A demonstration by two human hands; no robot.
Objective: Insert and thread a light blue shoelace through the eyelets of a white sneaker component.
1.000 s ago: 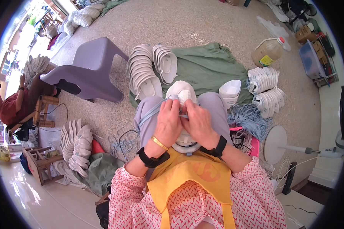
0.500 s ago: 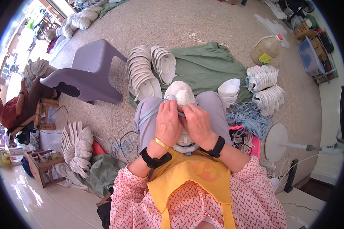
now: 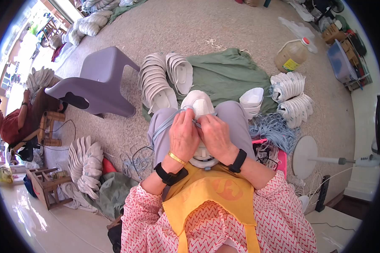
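A white shoe upper (image 3: 197, 100) rests on my lap between my knees, toe pointing away from me. Its opening end shows below my wrists, and its middle is hidden under my hands. My left hand (image 3: 184, 137) is closed in a pinch over the lacing area, on a light blue shoelace (image 3: 166, 125) that trails over my left thigh. Beside it my right hand (image 3: 216, 134) is closed too, its thumb and fingertips pinching the lace close to the left fingers. Both hands nearly touch over the upper.
Stacked white uppers (image 3: 152, 78) lie on a green cloth (image 3: 228, 71) ahead. More uppers (image 3: 288, 86) and a heap of blue laces (image 3: 273, 128) sit to the right, near a pink tray (image 3: 282, 162). A purple chair (image 3: 99, 63) stands left; another person (image 3: 17, 118) sits beyond.
My fingers have shifted slightly at the lacing, with the right fingertips drawn a little closer to the left. The upper stays in place on my lap.
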